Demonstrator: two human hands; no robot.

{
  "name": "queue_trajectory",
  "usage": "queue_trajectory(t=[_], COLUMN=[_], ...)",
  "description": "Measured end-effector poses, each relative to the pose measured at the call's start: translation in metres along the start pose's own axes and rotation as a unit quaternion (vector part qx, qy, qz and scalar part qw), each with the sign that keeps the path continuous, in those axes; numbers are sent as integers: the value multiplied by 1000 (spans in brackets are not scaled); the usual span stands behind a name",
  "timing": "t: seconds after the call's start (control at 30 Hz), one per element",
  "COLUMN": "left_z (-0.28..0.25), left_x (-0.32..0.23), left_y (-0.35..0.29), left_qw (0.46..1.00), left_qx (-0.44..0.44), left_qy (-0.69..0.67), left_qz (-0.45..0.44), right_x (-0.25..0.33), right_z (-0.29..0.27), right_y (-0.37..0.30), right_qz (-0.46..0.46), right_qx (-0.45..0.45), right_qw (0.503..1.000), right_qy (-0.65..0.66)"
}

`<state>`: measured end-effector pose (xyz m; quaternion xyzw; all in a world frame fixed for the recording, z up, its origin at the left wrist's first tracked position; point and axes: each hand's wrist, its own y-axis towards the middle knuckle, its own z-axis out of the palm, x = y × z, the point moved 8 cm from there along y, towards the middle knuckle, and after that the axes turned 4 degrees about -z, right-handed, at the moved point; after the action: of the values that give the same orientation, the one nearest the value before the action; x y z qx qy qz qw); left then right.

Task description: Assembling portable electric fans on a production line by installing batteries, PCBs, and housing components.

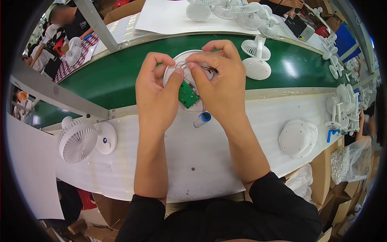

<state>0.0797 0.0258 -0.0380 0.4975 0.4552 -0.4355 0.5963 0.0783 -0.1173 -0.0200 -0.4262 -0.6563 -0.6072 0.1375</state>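
Head view: I see the left hand (155, 90) clasping a round white shell (196, 108), thumb at the green circuit board (187, 96). Right hand (223, 76) curled, thumb and forefinger near thin wires (207, 68); whether they pinch one, I cannot tell. Shell sits between both hands, over the white worktop's (201, 161) far edge. Blue cylinder (202, 119) just beside it.

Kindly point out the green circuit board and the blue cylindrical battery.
Green circuit board (188, 96): head view, middle of its exposed face.
Blue cylindrical battery (202, 119): head view, middle of its side.
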Motion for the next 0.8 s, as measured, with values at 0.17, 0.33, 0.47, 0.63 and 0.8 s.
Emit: queue_trajectory(t=[0.17, 0.33, 0.47, 0.63, 0.8], left_z=[1, 6, 4, 6, 10], left_x=[3, 5, 3, -7, -9], left_y=[2, 3, 1, -5, -10], left_qw=[998, 992, 984, 958, 950], left_qx=[44, 83, 145, 222, 225], left_qy=[32, 79, 95, 179, 218], left_qz=[34, 57, 47, 39, 16], right_x=[1, -9, -9, -11, -9], right_z=[-3, -7, -8, -9, -9], right_y=[1, 3, 7, 8, 9], right_qz=[-20, 49, 42, 26, -1], right_qx=[28, 53, 100, 156, 168], right_qw=[999, 997, 993, 986, 984], right_qy=[14, 14, 37, 58, 59])
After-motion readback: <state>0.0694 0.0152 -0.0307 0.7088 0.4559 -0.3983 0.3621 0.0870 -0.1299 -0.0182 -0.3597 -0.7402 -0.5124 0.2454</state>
